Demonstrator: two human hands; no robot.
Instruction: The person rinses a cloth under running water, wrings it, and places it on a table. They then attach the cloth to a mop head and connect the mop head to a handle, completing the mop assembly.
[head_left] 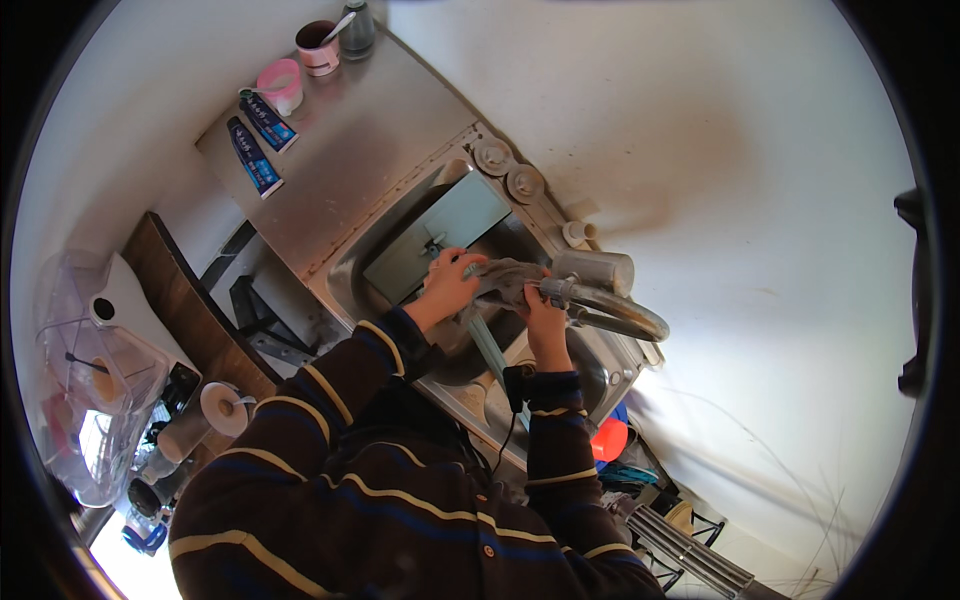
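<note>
Over the sink (350,268), a crumpled grey cloth (503,284) is held between my two hands. My left hand (450,287) grips its left side with bent fingers. Closed on the right side of the cloth is my right hand (546,322), right beside the metal faucet (630,308). Under the hands, a flat pale-green panel (410,258) with a dark fitting leans in the basin, looking like a flat mop head. A pale-green bar (490,348) slants below the cloth toward my body; whether it joins the panel is hidden.
Two blue tubes (255,157), a pink cup (281,86) and a pink-and-brown mug (318,48) stand or lie on the steel counter (350,110). Round drain parts (508,168) line the sink's back edge by the wall. A paper roll (224,408) is at left, a red object (608,440) at lower right.
</note>
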